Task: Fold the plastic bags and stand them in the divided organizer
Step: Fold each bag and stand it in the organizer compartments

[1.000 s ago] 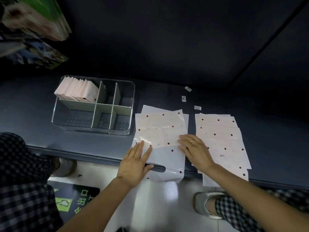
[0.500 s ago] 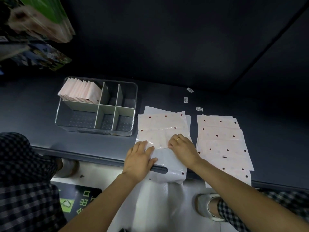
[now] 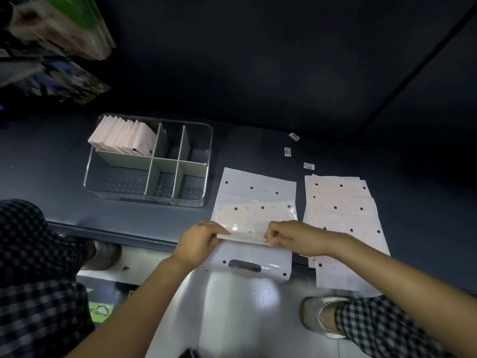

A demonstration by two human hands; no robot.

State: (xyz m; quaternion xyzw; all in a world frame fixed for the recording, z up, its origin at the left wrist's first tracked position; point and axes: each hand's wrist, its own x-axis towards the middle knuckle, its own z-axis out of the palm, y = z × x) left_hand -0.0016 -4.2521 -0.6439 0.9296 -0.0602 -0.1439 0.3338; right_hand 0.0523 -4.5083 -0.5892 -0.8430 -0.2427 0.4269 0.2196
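A white plastic bag point(image 3: 254, 200) with dark red dots lies flat on the dark shelf, its handle end hanging over the front edge. My left hand point(image 3: 200, 241) pinches the left end of a folded edge across the bag's middle. At the right end of that fold my right hand point(image 3: 296, 237) pinches it too. A stack of flat dotted bags point(image 3: 340, 215) lies just to the right. The clear divided organizer point(image 3: 144, 196) stands to the left, with several folded pink bags point(image 3: 122, 136) upright in its back-left compartment.
Three small white labels point(image 3: 287, 151) lie on the shelf behind the bags. Colourful packages point(image 3: 59, 29) hang at the upper left. The shelf's front edge point(image 3: 116, 235) runs under my wrists. Below it are the floor and my shoes point(image 3: 320, 316).
My hands went from lying flat on the bag to pinching its fold at both ends. The folded edge has come up off the lower part of the bag.
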